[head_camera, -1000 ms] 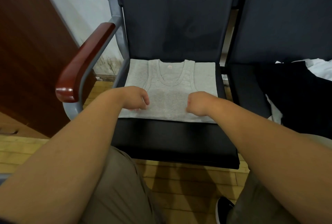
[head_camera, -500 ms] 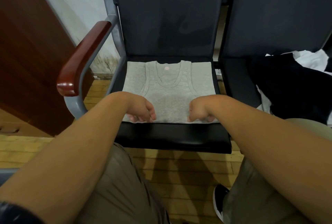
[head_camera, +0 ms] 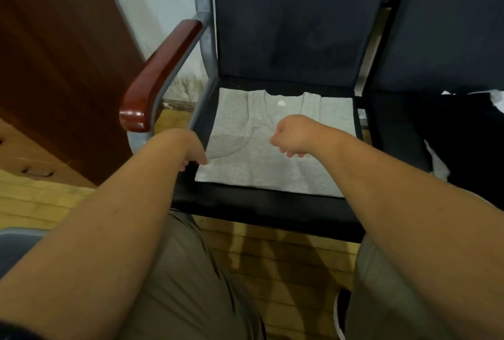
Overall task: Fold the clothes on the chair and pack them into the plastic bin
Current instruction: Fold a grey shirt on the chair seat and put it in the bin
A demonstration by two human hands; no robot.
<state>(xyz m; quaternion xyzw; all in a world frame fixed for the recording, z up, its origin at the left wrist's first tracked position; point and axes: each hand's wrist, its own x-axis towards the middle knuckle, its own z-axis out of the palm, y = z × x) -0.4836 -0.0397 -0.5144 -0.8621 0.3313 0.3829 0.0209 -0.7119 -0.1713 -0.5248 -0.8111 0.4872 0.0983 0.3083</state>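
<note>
Both hands have left the near hem where they sat side by side: the left hand [head_camera: 194,155] has slid outward to the lower left corner of the grey vest [head_camera: 267,173], and the right hand [head_camera: 293,136] has come up over the middle of the cloth. The vest lies flat on the chair seat [head_camera: 259,211], square to it. Its neckline and label are toward the backrest [head_camera: 286,17] and its hem is toward the person, so the neck-to-hem line runs front to back. The spread patch looks about as wide as it is deep, so no long axis stands out. The left hand's fingers curl down at the cloth's edge, hidden behind the wrist, so I cannot tell whether its grip has closed on the corner. The right hand's grip is slack, its fingers loosely curled above the fabric and holding nothing I can see. That spacing suggests a left-to-right fold is being set up, one hand ready to carry the side over while the other marks the crease. Dark clothes [head_camera: 458,143] wait in a heap on the neighbouring seat, well apart from the vest. The bin is not plainly in view.
</note>
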